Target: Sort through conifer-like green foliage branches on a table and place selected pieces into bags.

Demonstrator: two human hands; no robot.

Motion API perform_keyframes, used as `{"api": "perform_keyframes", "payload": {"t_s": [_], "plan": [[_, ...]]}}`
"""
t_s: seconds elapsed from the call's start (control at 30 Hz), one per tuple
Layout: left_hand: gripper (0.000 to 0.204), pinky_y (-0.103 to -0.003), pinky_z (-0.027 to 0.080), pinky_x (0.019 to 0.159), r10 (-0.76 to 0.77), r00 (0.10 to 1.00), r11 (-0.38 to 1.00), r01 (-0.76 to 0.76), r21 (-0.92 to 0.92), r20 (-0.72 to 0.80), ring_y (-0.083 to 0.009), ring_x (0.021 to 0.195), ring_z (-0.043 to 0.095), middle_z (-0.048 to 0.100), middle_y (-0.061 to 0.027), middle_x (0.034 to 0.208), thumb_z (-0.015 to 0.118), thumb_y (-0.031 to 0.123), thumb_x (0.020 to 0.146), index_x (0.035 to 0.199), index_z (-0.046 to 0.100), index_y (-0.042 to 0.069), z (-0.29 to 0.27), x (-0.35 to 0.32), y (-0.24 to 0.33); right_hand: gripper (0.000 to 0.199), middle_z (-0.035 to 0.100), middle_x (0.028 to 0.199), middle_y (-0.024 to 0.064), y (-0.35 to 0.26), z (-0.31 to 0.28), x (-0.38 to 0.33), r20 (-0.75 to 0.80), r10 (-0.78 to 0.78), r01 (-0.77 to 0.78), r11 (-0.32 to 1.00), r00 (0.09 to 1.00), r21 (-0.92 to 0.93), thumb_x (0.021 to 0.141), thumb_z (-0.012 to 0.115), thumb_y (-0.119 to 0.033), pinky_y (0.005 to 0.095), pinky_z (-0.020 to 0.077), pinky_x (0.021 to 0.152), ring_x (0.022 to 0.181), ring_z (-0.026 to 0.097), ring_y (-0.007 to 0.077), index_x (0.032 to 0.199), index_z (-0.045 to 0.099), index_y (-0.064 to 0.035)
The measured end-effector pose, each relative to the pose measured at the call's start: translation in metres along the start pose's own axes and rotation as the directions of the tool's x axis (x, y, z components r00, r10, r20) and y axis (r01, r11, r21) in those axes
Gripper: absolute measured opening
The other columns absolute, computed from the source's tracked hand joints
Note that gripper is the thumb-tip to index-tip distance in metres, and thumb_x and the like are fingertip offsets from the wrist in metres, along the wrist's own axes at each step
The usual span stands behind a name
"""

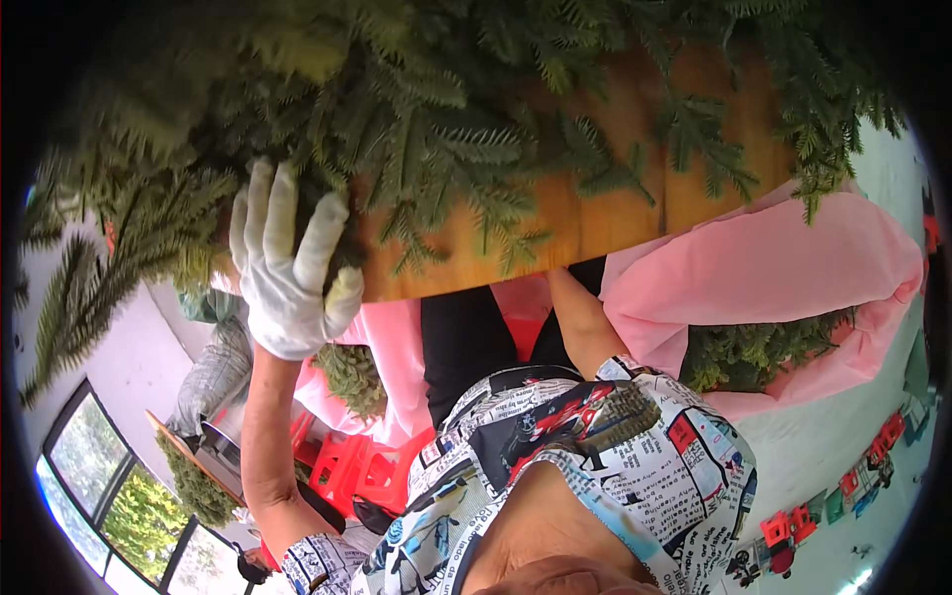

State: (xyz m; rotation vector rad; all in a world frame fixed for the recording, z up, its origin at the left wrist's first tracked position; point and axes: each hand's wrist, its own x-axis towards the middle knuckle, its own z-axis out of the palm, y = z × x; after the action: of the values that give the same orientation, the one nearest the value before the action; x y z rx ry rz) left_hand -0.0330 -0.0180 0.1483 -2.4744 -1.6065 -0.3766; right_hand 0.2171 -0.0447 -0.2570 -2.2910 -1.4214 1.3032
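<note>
My left hand [288, 263] wears a white glove and lies at the left end of a wooden tabletop [595, 213]. Its fingers are stretched out and a little apart, against green fir branches [407, 149], and no object shows in its grip. The branches are heaped over much of the wood, with loose sprigs [615, 174] hanging toward the near edge. My right forearm [580, 312] runs in under that edge, where the tabletop hides the hand.
Pink cloth [783, 258] lines a holder at the right with more fir greenery [764, 352] inside. Another pink cloth [397, 367] hangs at the left beside red plastic stools [362, 476]. A grey sack [213, 367] leans near the windows [124, 496].
</note>
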Motion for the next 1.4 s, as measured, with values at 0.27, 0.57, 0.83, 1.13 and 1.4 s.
{"api": "perform_keyframes", "payload": {"t_s": [0.27,0.57,0.83,1.13,1.4], "plan": [[0.048,-0.051,0.035,0.107,-0.056,0.997,0.998,0.055,-0.005,-0.06,-0.0386,0.133,0.043,0.047,-0.016,0.143,0.056,0.042,0.088,0.13,0.058,0.018,0.009,0.02,0.0,0.056,0.071,0.086,0.0039,0.048,0.018,0.039,0.559,0.26,-0.046,0.929,0.787,-0.368,0.079,0.068,-0.046,0.037,0.0514,0.064,0.072,0.063,0.024,0.126,0.064,-0.0165],[0.051,-0.055,0.038,0.105,-0.085,0.99,0.996,0.088,0.022,-0.111,-0.0446,0.13,0.046,0.049,-0.0227,0.14,0.052,0.042,0.091,0.131,0.056,0.012,0.046,0.012,-0.007,0.032,0.072,0.085,0.0115,-0.004,-0.052,-0.008,0.301,-0.219,0.204,0.976,0.928,0.081,0.09,0.065,-0.029,0.0311,0.0532,0.06,0.065,0.066,0.0215,0.106,0.069,-0.0012],[0.049,-0.053,0.037,0.106,-0.202,0.928,0.918,0.291,-0.27,0.313,-0.044,0.132,0.044,0.049,-0.0199,0.142,0.045,0.043,0.095,0.134,0.055,0.014,0.082,0.032,-0.024,0.032,0.069,0.08,0.0091,-0.061,-0.11,-0.009,0.33,-0.302,0.049,0.799,0.894,0.599,0.089,0.068,-0.025,0.0286,0.0479,0.05,0.054,0.058,0.0185,0.116,0.065,-0.0071],[0.05,-0.051,0.036,0.107,-0.381,0.826,0.88,0.462,-0.112,0.415,-0.0422,0.134,0.042,0.048,-0.0173,0.145,0.039,0.044,0.097,0.137,0.053,0.017,0.106,0.05,-0.042,0.031,0.069,0.085,0.0109,-0.109,-0.142,0.015,0.38,-0.442,0.004,0.657,0.812,0.754,0.093,0.067,-0.026,0.0252,0.0487,0.052,0.058,0.062,0.0183,0.116,0.063,-0.0073],[0.051,-0.05,0.036,0.107,-0.462,0.812,0.854,0.516,-0.069,0.358,-0.0415,0.136,0.041,0.046,-0.0165,0.148,0.037,0.045,0.098,0.139,0.051,0.019,0.108,0.043,-0.042,0.03,0.069,0.083,0.0086,-0.13,-0.122,0.029,0.281,-0.404,0.244,0.85,0.87,0.468,0.087,0.07,-0.026,0.0256,0.0465,0.049,0.058,0.061,0.0156,0.107,0.066,-0.0035]]}}
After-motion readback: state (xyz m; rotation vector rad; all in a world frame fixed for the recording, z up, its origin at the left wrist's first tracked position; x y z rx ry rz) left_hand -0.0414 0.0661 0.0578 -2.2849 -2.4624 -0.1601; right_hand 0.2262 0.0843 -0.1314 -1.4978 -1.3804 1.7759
